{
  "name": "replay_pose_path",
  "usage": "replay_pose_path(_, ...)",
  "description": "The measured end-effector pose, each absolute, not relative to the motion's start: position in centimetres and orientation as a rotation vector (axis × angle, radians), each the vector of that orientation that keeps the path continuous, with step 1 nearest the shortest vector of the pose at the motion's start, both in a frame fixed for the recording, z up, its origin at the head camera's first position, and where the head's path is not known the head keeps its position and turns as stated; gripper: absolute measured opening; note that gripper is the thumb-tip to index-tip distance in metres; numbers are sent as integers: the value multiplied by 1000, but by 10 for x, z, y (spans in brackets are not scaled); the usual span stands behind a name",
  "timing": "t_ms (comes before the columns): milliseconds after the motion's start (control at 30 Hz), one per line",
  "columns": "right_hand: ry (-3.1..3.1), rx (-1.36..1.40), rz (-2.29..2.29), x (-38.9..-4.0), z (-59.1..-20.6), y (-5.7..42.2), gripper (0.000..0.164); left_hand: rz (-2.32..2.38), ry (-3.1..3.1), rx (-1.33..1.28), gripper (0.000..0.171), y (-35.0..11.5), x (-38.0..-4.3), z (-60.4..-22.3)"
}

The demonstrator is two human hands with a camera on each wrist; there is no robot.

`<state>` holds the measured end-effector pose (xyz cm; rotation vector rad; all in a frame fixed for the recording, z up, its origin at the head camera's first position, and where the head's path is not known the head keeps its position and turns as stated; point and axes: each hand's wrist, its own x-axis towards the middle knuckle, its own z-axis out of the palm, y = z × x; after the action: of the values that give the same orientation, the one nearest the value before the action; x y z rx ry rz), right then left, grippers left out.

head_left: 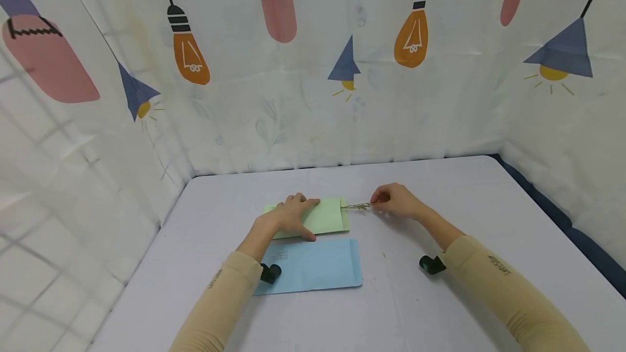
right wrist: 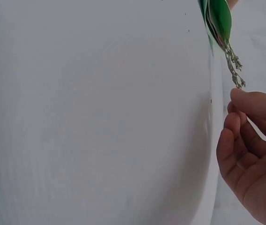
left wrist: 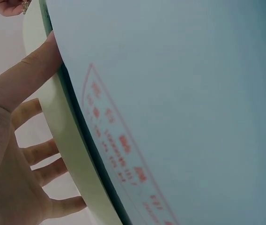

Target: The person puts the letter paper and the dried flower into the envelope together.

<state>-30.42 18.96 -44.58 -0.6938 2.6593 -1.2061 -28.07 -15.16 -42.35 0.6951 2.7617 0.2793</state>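
A pale green envelope (head_left: 326, 217) lies on the table. My left hand (head_left: 292, 215) rests across it with fingers and thumb spread, the thumb at its near edge. From the envelope's right end sticks out a thin dried sprig (head_left: 357, 206), whose other end is hidden inside. My right hand (head_left: 397, 201) pinches the sprig's outer tip between thumb and forefinger. In the right wrist view the envelope's mouth (right wrist: 219, 21) bulges apart around the sprig (right wrist: 233, 63). Just in front of the green one is a light blue envelope (head_left: 315, 270), its red printing visible in the left wrist view.
A white cloth covers the table (head_left: 391, 308). Behind and at the left hangs a pale curtain (head_left: 303, 118) printed with lamps and bulbs. Small black cameras are strapped at both wrists, the left one (head_left: 270, 273) just above the blue envelope.
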Motion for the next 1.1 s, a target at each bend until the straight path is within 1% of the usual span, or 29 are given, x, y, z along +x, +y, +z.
replay_pose_path(467,2635,-710,-1237,-302,-444,168,9,293,2766,697,102,-150,-280,-423)
replay_pose_path(1100,2596,-760,-1226,-301,-448,145,6,313,2757,700,101,-147,-280,-423)
